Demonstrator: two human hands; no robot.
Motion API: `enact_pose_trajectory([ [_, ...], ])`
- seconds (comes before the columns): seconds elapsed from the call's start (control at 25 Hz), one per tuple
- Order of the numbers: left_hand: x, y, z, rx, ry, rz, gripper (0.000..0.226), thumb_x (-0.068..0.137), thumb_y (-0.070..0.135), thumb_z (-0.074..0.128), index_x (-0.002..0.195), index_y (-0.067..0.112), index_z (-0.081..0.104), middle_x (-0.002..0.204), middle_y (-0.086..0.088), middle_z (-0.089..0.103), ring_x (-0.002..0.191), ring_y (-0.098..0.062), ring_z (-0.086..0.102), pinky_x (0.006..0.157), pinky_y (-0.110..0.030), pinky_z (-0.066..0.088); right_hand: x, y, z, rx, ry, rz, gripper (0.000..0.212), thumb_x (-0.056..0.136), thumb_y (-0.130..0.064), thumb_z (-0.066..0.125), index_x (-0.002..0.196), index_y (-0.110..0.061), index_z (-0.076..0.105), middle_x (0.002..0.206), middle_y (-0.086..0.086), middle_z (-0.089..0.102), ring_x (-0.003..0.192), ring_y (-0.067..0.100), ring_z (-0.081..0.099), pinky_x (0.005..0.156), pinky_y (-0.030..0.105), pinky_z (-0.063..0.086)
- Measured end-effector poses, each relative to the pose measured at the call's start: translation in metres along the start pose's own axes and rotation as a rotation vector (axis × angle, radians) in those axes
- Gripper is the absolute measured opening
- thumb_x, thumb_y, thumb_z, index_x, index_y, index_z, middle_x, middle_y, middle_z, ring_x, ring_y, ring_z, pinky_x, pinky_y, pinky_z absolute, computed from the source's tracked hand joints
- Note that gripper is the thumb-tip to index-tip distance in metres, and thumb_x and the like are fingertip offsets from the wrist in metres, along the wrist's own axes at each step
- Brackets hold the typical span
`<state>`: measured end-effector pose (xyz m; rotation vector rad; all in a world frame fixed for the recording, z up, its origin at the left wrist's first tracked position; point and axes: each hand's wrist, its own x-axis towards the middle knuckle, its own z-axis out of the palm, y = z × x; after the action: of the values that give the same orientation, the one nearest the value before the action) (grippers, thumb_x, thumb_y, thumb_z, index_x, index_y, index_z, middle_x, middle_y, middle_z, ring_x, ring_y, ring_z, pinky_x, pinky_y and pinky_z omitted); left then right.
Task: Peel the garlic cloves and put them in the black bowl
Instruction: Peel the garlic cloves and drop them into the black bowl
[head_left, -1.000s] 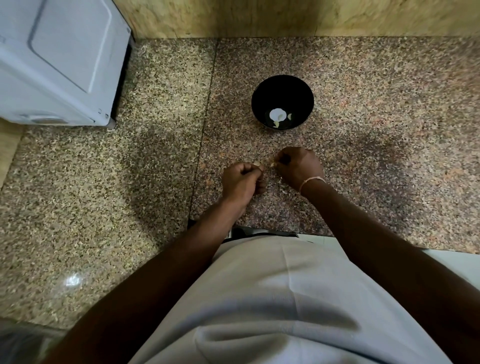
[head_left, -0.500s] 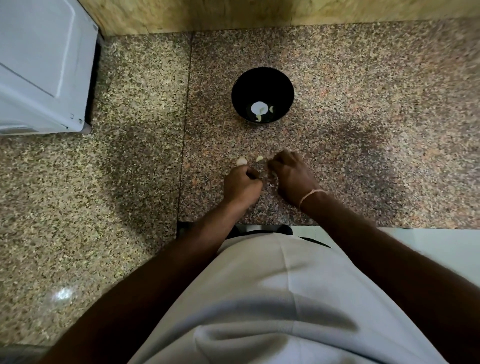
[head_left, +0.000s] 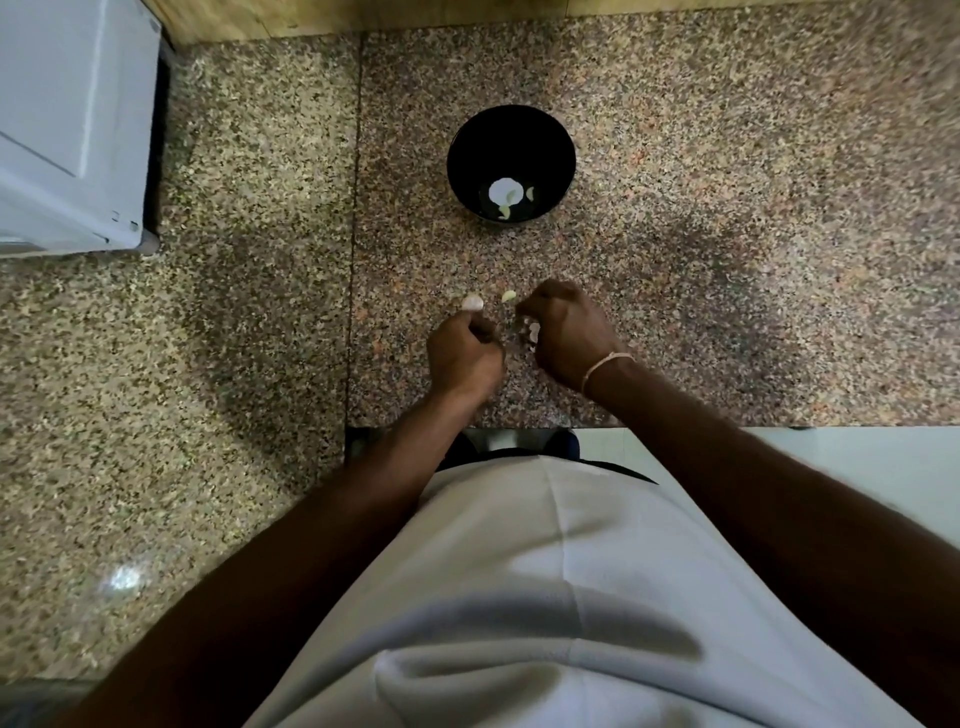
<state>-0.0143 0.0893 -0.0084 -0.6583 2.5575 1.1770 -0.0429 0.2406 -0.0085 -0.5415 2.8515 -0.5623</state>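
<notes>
1. The black bowl is sitting on the speckled stone counter, and every place below is being given from it
2. Inside the bowl, pale peeled pieces are lying on its bottom, toward the side nearest the person
3. A whitish garlic clove is lying on the counter on the near side of the bowl, a little to its left
4. A smaller yellowish clove is lying just beside the first one, straight below the bowl
5. The left hand is hovering nearer the person than the whitish clove, its fingers curling into a loose fist; whether they are pinching anything cannot be told, since the view is blurred there
6. The right hand is working below the bowl and slightly to its right, its fingers bending inward and seeming to be pinching a small pale piece at its inner edge
7. A thin band is circling the right wrist
8. A white appliance is standing far to the left of the bowl
</notes>
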Motion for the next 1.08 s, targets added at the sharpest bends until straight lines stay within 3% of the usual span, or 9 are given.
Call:
enact_pose_trajectory([
  [0.12, -0.005, -0.004, -0.005, 0.046, 0.006, -0.007, 0.014, 0.089, 0.005, 0.067, 0.101, 0.009, 0.073, 0.091, 0.000, 0.067, 0.084, -0.020, 0.060, 0.071, -0.024, 0.040, 0.001, -0.004, 0.005, -0.104, 0.022, -0.101, 0.020, 0.092, -0.012, 0.064, 0.111, -0.010, 0.071, 0.108, 0.010, 0.061, 0.102, 0.030, 0.054, 0.073, 0.042, 0.055],
  [0.28, -0.008, -0.003, -0.007, 0.133, -0.027, 0.099, 0.016, 0.087, 0.003, 0.068, 0.103, 0.006, 0.073, 0.092, -0.002, 0.066, 0.081, -0.016, 0.056, 0.071, -0.026, 0.042, -0.020, -0.002, 0.005, -0.118, -0.041, -0.207, 0.036, 0.095, -0.017, 0.044, 0.119, -0.009, 0.069, 0.114, 0.011, 0.061, 0.107, 0.029, 0.053, 0.074, 0.043, 0.057],
  [0.44, -0.008, 0.000, 0.001, 0.204, -0.080, 0.222, 0.031, 0.087, -0.003, 0.067, 0.117, 0.005, 0.071, 0.110, -0.008, 0.069, 0.093, -0.015, 0.059, 0.077, -0.024, 0.044, -0.034, 0.017, 0.000, 0.055, 0.078, 0.034, 0.046, 0.084, 0.011, 0.060, 0.124, -0.007, 0.072, 0.119, 0.013, 0.066, 0.105, 0.033, 0.061, 0.080, 0.044, 0.059],
  [0.56, -0.006, 0.006, 0.010, 0.153, -0.171, 0.238, 0.034, 0.086, -0.008, 0.067, 0.118, 0.006, 0.071, 0.111, -0.009, 0.072, 0.099, -0.021, 0.067, 0.080, -0.026, 0.053, -0.043, 0.019, 0.001, 0.108, 0.142, 0.231, 0.026, 0.092, -0.001, 0.060, 0.111, -0.008, 0.075, 0.111, 0.015, 0.066, 0.093, 0.033, 0.066, 0.076, 0.038, 0.057],
  [0.72, -0.003, 0.018, 0.015, 0.074, -0.278, 0.213, 0.027, 0.088, -0.004, 0.071, 0.111, 0.012, 0.072, 0.098, 0.004, 0.069, 0.091, -0.013, 0.066, 0.082, -0.027, 0.058, -0.047, -0.002, 0.015, 0.147, 0.117, 0.263, 0.010, 0.092, -0.012, 0.067, 0.097, -0.009, 0.074, 0.100, 0.012, 0.063, 0.078, 0.031, 0.064, 0.064, 0.033, 0.050],
  [0.84, -0.006, 0.010, 0.011, 0.016, -0.211, 0.183, 0.028, 0.087, -0.008, 0.068, 0.103, 0.014, 0.072, 0.094, 0.007, 0.069, 0.086, -0.009, 0.065, 0.076, -0.018, 0.056, -0.044, -0.008, 0.016, 0.221, 0.134, 0.266, 0.016, 0.089, -0.007, 0.068, 0.103, -0.006, 0.076, 0.101, 0.015, 0.065, 0.080, 0.033, 0.065, 0.068, 0.035, 0.053],
  [0.92, -0.008, 0.000, 0.007, 0.004, -0.172, 0.153, 0.028, 0.084, -0.009, 0.067, 0.098, 0.014, 0.070, 0.094, 0.005, 0.071, 0.088, -0.013, 0.068, 0.080, -0.029, 0.060, -0.049, -0.003, 0.010, 0.238, 0.197, 0.331, 0.017, 0.088, -0.006, 0.067, 0.103, -0.006, 0.076, 0.102, 0.016, 0.066, 0.084, 0.035, 0.066, 0.072, 0.035, 0.052],
  [1.0, -0.007, -0.010, 0.000, -0.031, -0.169, 0.107, 0.027, 0.083, -0.011, 0.065, 0.097, 0.012, 0.070, 0.096, 0.001, 0.072, 0.091, -0.017, 0.070, 0.086, -0.038, 0.062, -0.056, 0.000, 0.010, 0.242, 0.173, 0.391, 0.027, 0.084, -0.017, 0.076, 0.110, -0.009, 0.075, 0.109, 0.015, 0.065, 0.092, 0.035, 0.066, 0.078, 0.035, 0.052],
  [1.08, -0.008, -0.017, -0.006, -0.047, -0.171, 0.056, 0.028, 0.083, -0.010, 0.065, 0.097, 0.013, 0.071, 0.096, 0.000, 0.072, 0.092, -0.018, 0.070, 0.088, -0.041, 0.062, -0.062, -0.005, 0.017, 0.198, 0.066, 0.370, 0.055, 0.072, -0.037, 0.089, 0.117, -0.012, 0.070, 0.116, 0.012, 0.061, 0.100, 0.032, 0.062, 0.084, 0.039, 0.055],
])
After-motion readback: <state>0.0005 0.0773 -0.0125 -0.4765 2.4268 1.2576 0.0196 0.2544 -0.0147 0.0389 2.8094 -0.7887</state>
